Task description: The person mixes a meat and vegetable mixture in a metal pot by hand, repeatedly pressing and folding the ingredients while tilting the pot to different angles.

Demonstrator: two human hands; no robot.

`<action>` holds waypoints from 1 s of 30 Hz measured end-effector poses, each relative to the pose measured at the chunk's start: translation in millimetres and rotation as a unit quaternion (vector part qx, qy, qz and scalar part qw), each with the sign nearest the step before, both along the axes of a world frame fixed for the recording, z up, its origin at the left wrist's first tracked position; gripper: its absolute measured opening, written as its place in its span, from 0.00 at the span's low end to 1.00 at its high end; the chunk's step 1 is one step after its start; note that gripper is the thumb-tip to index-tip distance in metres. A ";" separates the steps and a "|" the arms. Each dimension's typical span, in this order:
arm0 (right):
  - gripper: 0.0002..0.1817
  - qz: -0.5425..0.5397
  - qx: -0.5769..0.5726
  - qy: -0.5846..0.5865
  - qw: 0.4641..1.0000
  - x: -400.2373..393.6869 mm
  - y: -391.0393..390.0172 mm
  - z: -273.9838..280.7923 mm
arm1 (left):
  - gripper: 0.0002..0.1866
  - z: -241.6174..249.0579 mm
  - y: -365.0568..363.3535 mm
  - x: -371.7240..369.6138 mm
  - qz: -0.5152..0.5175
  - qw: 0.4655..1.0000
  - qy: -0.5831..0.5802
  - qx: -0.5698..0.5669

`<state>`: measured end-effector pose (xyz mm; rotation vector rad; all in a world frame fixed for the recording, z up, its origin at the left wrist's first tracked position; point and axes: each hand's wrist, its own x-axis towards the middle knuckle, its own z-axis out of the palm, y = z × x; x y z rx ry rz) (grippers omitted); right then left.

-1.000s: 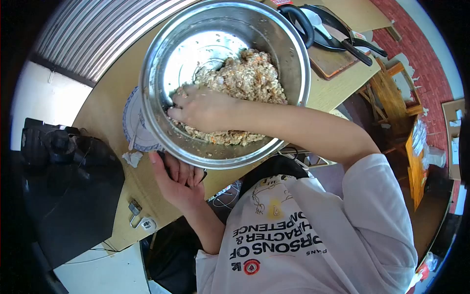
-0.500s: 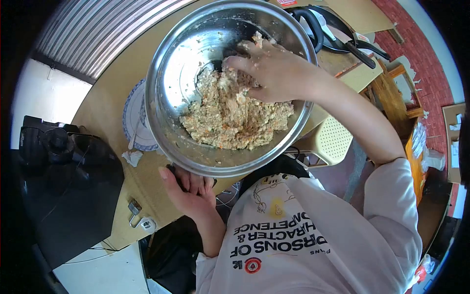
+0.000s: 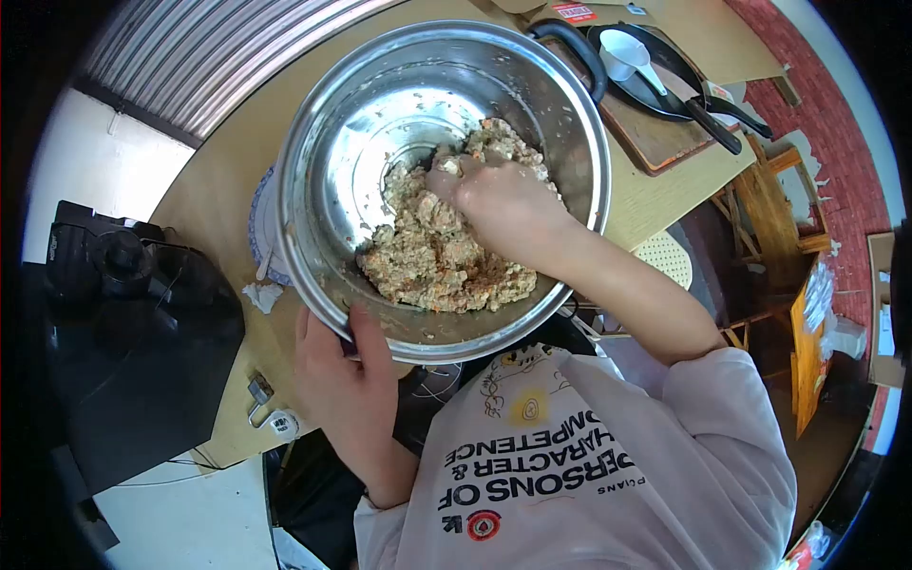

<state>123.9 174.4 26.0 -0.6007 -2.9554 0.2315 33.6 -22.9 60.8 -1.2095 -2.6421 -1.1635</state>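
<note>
A large steel mixing bowl (image 3: 315,302) with a black handle (image 3: 575,57) at its upper right holds a lumpy, beige ground mixture (image 3: 432,261) flecked with orange and green. My right hand (image 3: 503,201) reaches into the bowl, its fingers curled and partly sunk in the mixture; some clings to the fingers. At the near left of the bowl, my left hand (image 3: 350,375) grips the rim side, thumb against the outside wall and the other fingers partly hidden.
Left of the bowl lie a blue-rimmed plate (image 3: 258,223), crumpled tissue (image 3: 263,295), a padlock (image 3: 259,389) and a small white round item (image 3: 283,425). A black appliance (image 3: 142,351) stands far left. At upper right are a frying pan (image 3: 655,95), a white scoop (image 3: 622,54) and a cutting board (image 3: 655,152).
My right hand has moved down and left, curling into the mixture. My left hand has shifted up against the bowl's side. The bowl sits slightly lower in view.
</note>
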 end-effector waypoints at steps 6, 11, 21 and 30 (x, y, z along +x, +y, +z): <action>0.24 0.016 -0.133 0.024 0.991 23.2 17.1 16.3 | 0.11 -9.0 -3.8 7.1 -0.008 0.999 0.011 0.050; 0.26 0.043 -0.142 -0.022 0.989 14.2 19.3 48.6 | 0.12 -9.6 -4.0 10.3 -0.013 0.998 0.043 0.044; 0.13 0.125 0.003 0.043 0.991 -51.4 3.3 -7.9 | 0.11 -12.3 -3.9 11.6 -0.016 0.995 0.083 0.053; 0.06 0.233 -0.043 -0.006 0.971 -50.9 -14.5 15.4 | 0.11 -17.9 -6.8 10.0 0.002 0.995 0.076 0.061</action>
